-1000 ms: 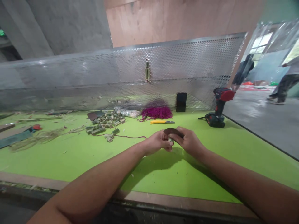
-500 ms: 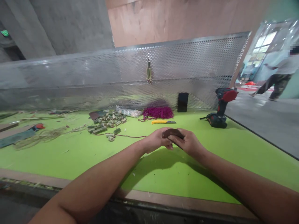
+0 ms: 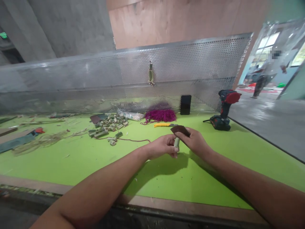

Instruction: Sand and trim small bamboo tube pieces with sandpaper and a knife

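Note:
Between its thumb and fingers, my left hand (image 3: 164, 147) pinches a short pale-green bamboo piece (image 3: 176, 143), held upright above the table. My right hand (image 3: 196, 141) grips a dark brown sheet of sandpaper (image 3: 180, 129), which is bent and sits just above the bamboo's top end. The two hands are close together. Behind them lies a yellow utility knife (image 3: 162, 125) with its blade partly hidden by the sandpaper. A dark red cord (image 3: 133, 140) runs over the table to near my left wrist.
Cut bamboo pieces (image 3: 111, 122) are heaped left of centre, beside a plastic packet (image 3: 131, 115). Purple string (image 3: 160, 115), a propped phone (image 3: 185, 105) and a cordless drill (image 3: 224, 109) stand along the back. A bamboo figure (image 3: 151, 73) hangs on the perforated metal screen (image 3: 195, 63). A person (image 3: 267, 73) stands far right.
My hands have drawn slightly apart, and the bamboo piece now shows in my left hand. The sandpaper has lifted off it with my right hand. The person in the background has moved left.

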The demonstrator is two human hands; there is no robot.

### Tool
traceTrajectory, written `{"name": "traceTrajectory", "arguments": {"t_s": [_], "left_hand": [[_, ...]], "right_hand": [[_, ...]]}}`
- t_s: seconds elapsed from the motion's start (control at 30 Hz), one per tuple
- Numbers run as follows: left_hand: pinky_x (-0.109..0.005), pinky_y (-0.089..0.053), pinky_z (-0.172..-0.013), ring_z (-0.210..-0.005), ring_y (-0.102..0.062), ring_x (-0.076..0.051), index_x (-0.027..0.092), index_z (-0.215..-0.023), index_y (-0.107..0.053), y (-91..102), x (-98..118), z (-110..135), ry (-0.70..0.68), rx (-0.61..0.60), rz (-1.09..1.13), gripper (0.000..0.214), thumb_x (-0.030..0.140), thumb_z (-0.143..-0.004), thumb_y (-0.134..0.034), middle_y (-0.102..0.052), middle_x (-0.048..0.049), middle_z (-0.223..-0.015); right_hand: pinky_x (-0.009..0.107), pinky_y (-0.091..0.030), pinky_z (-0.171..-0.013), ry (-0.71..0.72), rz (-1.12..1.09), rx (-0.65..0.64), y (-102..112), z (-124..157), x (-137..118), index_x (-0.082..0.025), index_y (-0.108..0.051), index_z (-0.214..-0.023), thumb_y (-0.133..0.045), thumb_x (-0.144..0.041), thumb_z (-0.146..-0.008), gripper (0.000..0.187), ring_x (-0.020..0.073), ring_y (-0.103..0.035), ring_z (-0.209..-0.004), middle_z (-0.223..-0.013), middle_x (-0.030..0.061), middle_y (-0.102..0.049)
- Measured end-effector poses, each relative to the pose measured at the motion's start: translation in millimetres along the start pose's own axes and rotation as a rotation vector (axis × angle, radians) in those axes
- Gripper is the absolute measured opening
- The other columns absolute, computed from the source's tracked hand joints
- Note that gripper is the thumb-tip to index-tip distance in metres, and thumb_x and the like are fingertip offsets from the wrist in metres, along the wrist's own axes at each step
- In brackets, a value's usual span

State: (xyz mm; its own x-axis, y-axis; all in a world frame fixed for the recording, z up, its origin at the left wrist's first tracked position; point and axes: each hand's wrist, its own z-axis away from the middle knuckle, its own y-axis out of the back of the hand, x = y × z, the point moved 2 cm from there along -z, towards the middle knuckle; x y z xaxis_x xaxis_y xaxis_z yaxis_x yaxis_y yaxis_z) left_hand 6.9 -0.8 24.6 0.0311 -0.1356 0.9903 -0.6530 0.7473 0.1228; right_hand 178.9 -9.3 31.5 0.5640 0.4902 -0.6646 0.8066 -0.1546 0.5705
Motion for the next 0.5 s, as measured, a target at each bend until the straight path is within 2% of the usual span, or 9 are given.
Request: {"name": "traceTrajectory", "arguments": {"t_s": [0.13,0.27,0.4,0.5], "left_hand": [[-0.032,-0.054,-0.073,-0.069,-0.063,-0.012,0.013,-0.095,-0.055,0.8,2.0,-0.7,-0.04,0.058,0.0,0.042,0.042,-0.074,-0.078,-0.062,-0.0022,-0.08],[-0.029,-0.052,-0.068,-0.067,-0.063,-0.012,0.013,-0.091,-0.053,0.0,2.8,-1.4,-0.056,0.019,0.054,0.043,0.042,-0.072,-0.079,-0.058,-0.0001,-0.075],[-0.03,-0.053,-0.07,-0.066,-0.062,-0.011,0.012,-0.092,-0.055,-0.9,3.4,-1.3,-0.044,0.043,0.05,0.046,0.045,-0.071,-0.08,-0.061,-0.0014,-0.076],[-0.029,-0.053,-0.069,-0.067,-0.064,-0.012,0.014,-0.09,-0.052,-1.6,2.9,-0.8,-0.038,0.017,0.053,0.045,0.045,-0.071,-0.079,-0.059,0.0001,-0.074]], "right_hand": [[0.03,-0.045,-0.061,0.035,0.03,-0.07,-1.7,1.1,-1.9,-0.017,-0.067,-0.086,-0.056,-0.049,-0.089,0.034,0.0203,-0.062,-0.067,-0.073,0.0055,-0.069],[0.031,-0.045,-0.064,0.056,0.013,0.004,-1.6,1.7,-3.2,-0.017,-0.067,-0.088,-0.055,-0.048,-0.09,0.033,0.0209,-0.063,-0.071,-0.077,0.0058,-0.07],[0.03,-0.043,-0.059,0.064,0.043,-0.042,-3.0,1.3,-0.5,-0.018,-0.064,-0.079,-0.056,-0.049,-0.089,0.034,0.02,-0.061,-0.065,-0.068,0.0042,-0.066],[0.031,-0.046,-0.066,0.069,0.021,0.009,-0.9,-0.2,1.7,-0.018,-0.067,-0.09,-0.056,-0.047,-0.09,0.032,0.0212,-0.064,-0.074,-0.079,0.0058,-0.071]]}}
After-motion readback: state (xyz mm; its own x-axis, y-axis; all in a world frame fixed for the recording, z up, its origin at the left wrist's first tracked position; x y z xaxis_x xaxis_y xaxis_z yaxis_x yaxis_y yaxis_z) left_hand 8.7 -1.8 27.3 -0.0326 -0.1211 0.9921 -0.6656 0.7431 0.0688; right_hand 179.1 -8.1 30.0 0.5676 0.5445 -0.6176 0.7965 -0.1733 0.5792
